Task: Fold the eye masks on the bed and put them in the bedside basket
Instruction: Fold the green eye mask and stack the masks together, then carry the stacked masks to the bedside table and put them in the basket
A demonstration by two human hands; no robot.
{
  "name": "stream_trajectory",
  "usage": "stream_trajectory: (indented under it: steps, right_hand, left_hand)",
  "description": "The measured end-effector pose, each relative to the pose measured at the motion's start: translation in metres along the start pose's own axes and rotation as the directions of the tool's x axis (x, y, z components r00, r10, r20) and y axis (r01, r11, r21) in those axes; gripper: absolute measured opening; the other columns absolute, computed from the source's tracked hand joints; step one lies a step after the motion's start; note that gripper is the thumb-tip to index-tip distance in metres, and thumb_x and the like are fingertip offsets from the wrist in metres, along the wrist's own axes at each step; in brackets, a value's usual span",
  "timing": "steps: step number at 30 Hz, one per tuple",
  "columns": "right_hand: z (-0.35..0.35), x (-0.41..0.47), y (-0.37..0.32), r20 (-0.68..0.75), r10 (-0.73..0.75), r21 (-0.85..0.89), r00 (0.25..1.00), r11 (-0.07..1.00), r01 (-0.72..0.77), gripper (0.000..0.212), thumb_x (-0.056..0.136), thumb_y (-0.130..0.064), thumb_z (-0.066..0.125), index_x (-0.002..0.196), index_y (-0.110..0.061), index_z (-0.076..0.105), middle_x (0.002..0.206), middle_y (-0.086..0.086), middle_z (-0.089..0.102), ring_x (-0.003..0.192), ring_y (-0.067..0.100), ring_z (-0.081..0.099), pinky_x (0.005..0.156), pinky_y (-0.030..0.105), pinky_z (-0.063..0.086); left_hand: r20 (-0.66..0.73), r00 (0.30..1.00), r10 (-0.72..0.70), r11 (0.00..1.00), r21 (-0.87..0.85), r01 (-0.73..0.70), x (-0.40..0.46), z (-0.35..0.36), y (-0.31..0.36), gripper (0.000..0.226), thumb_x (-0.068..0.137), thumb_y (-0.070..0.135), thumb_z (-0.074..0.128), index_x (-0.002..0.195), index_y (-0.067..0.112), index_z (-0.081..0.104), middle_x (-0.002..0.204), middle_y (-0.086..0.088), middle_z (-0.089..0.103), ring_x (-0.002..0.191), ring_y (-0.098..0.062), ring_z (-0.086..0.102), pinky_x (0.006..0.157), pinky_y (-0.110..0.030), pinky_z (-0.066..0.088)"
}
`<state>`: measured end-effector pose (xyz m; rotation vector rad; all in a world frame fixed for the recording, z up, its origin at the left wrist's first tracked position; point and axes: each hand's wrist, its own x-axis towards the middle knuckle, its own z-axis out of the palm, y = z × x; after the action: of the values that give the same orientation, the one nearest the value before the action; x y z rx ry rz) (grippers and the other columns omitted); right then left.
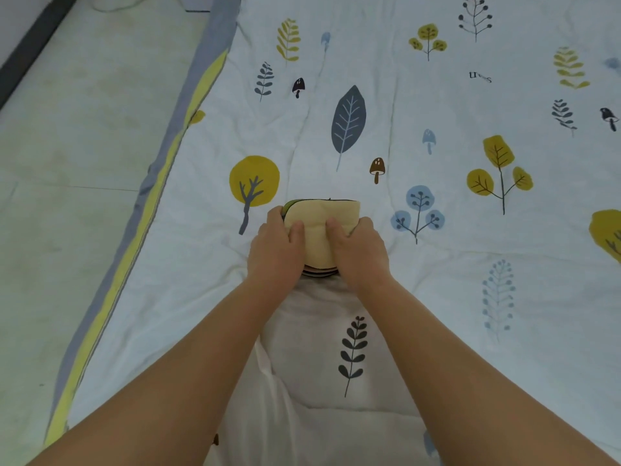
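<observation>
A stack of folded eye masks (321, 227) lies on the bed in the middle of the view. Its top mask is pale yellow, and green, dark and striped edges of the masks beneath show at the far and near sides. My left hand (277, 248) grips the stack's left side with the thumb pressed on top. My right hand (358, 248) grips the right side the same way. Both thumbs rest on the yellow mask. No basket is in view.
The bed carries a white quilt (437, 264) printed with leaves, trees and mushrooms. Its grey and yellow border (161, 183) runs diagonally along the left edge. Beyond it is a pale tiled floor (67, 163) with a dark strip at the top left.
</observation>
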<state>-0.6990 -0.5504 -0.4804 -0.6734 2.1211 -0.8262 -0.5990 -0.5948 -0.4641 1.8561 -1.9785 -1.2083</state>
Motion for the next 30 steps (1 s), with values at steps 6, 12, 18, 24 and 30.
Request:
stream_trajectory:
  steps: [6, 12, 18, 24, 30]
  right_hand:
    - [-0.016, -0.02, -0.004, -0.041, -0.057, 0.119, 0.997, 0.991, 0.062, 0.03, 0.09, -0.042, 0.046, 0.093, -0.013, 0.038, 0.073, -0.009, 0.046, 0.069, 0.015, 0.049, 0.064, 0.032, 0.039]
    - [-0.041, -0.056, -0.025, -0.048, -0.107, 0.146, 0.993, 0.983, 0.113, 0.028, 0.091, -0.04, 0.044, 0.09, -0.012, 0.04, 0.071, -0.007, 0.048, 0.063, 0.009, 0.048, 0.052, 0.026, 0.036]
    - [-0.069, -0.109, -0.061, -0.037, -0.179, 0.114, 0.983, 0.977, 0.183, 0.019, 0.094, -0.034, 0.037, 0.093, -0.015, 0.042, 0.076, -0.006, 0.051, 0.074, 0.018, 0.051, 0.06, 0.029, 0.04]
    - [-0.095, -0.172, -0.108, -0.048, -0.262, 0.144, 0.964, 0.953, 0.266, 0.035, 0.093, -0.033, 0.036, 0.127, -0.023, 0.038, 0.099, -0.005, 0.058, 0.087, 0.013, 0.056, 0.073, 0.03, 0.046]
    - [-0.118, -0.233, -0.148, -0.085, -0.258, 0.157, 0.962, 0.95, 0.269, 0.022, 0.094, -0.033, 0.033, 0.111, -0.022, 0.042, 0.078, -0.011, 0.054, 0.071, 0.005, 0.052, 0.057, 0.027, 0.04]
  left_hand:
    - [0.023, 0.986, 0.166, 0.966, -0.205, -0.158, -0.019, -0.008, 0.006, 0.048, 0.094, 0.025, 0.036, 0.14, 0.029, 0.023, 0.135, -0.008, 0.042, 0.107, -0.018, 0.046, 0.093, -0.029, 0.034]
    - [-0.04, 0.978, 0.203, 0.938, -0.281, -0.205, -0.051, -0.032, 0.023, 0.038, 0.093, 0.025, 0.039, 0.13, 0.034, 0.036, 0.117, 0.001, 0.05, 0.104, -0.016, 0.049, 0.087, -0.031, 0.04]
    - [-0.099, 0.972, 0.213, 0.926, -0.296, -0.233, -0.094, -0.07, 0.048, 0.038, 0.093, 0.021, 0.04, 0.13, 0.029, 0.039, 0.125, 0.001, 0.05, 0.113, -0.016, 0.047, 0.092, -0.031, 0.039]
    - [-0.082, 0.978, 0.192, 0.912, -0.353, -0.209, -0.146, -0.128, 0.074, 0.039, 0.091, 0.027, 0.04, 0.129, 0.032, 0.039, 0.122, -0.005, 0.053, 0.108, -0.021, 0.052, 0.095, -0.047, 0.046]
    - [-0.038, 0.981, 0.188, 0.905, -0.382, -0.188, -0.199, -0.183, 0.093, 0.04, 0.082, 0.034, 0.041, 0.122, 0.034, 0.043, 0.116, -0.003, 0.054, 0.105, -0.02, 0.054, 0.094, -0.049, 0.047]
